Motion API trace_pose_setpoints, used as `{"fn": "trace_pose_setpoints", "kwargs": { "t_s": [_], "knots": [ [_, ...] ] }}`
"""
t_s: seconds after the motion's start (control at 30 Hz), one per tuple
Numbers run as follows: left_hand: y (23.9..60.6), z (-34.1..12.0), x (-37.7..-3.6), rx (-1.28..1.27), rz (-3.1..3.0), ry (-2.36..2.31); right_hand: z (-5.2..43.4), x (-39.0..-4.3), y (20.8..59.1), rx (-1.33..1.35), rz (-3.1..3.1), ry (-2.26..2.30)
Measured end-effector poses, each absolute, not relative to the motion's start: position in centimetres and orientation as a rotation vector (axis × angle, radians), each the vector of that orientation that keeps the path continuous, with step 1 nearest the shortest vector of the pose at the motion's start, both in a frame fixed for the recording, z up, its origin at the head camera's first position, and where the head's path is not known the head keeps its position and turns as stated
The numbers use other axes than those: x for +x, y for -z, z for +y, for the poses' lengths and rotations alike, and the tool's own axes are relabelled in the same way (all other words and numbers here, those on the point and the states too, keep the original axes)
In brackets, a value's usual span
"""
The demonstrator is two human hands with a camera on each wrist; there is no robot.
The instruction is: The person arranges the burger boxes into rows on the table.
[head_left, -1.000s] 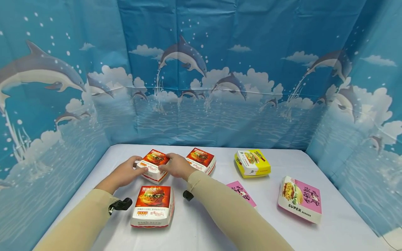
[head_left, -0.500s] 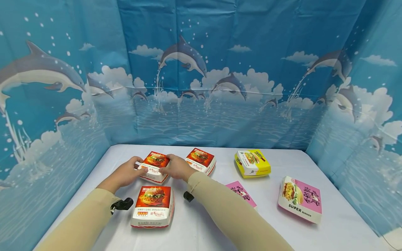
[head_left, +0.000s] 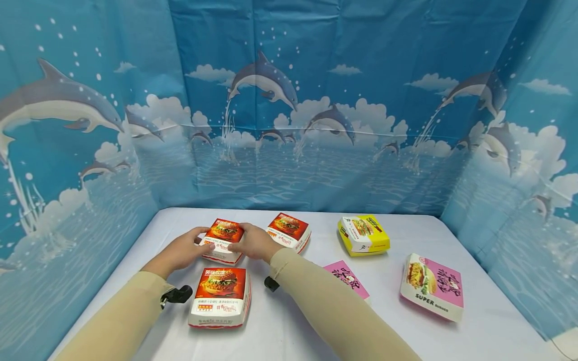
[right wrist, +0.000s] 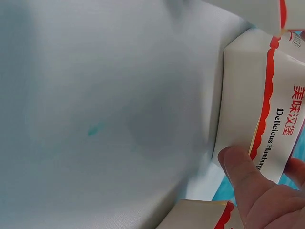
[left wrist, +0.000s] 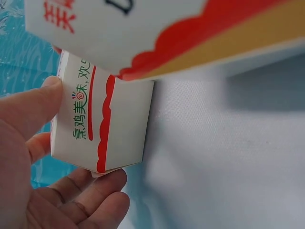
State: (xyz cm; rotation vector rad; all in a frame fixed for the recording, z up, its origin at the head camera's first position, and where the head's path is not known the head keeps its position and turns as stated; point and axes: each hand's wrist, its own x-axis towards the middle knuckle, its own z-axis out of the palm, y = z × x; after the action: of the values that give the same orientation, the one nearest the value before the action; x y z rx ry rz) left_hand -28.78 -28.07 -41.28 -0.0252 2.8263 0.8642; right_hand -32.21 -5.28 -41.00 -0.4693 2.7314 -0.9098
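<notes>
A red-and-white burger box (head_left: 224, 231) sits on the white table at the back left, between my two hands. My left hand (head_left: 181, 247) grips its left side, the thumb on the near left edge; in the left wrist view the lower fingers (left wrist: 108, 187) bend around by the box's corner. On the other side my right hand (head_left: 256, 242) grips the box, its thumb pressed against the lower side wall in the right wrist view. Directly in front stands another red-and-white burger box (head_left: 219, 297). A third red burger box (head_left: 289, 231) lies behind my right hand, partly covered by it.
Further right are a yellow-and-white burger box (head_left: 363, 234) and a pink-and-white burger box (head_left: 432, 287). Another pink box (head_left: 346, 279) is partly hidden by my right forearm. A dolphin-print curtain (head_left: 289, 165) surrounds the table's back and sides.
The gripped burger box has turned from slanted to nearly straight and slid slightly toward me, in line with the box in front. Both hands have followed it a little; the other boxes stay put.
</notes>
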Motion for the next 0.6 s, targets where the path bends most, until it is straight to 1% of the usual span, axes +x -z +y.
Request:
{"fn": "trace_pose_setpoints", "kwargs": {
  "t_s": [0.6],
  "knots": [
    [41.04, -27.44, -28.4, -0.005, 2.842, -0.85, -4.92, -32.17, 40.84, -0.483, 2.684, 0.895]
  ]
}}
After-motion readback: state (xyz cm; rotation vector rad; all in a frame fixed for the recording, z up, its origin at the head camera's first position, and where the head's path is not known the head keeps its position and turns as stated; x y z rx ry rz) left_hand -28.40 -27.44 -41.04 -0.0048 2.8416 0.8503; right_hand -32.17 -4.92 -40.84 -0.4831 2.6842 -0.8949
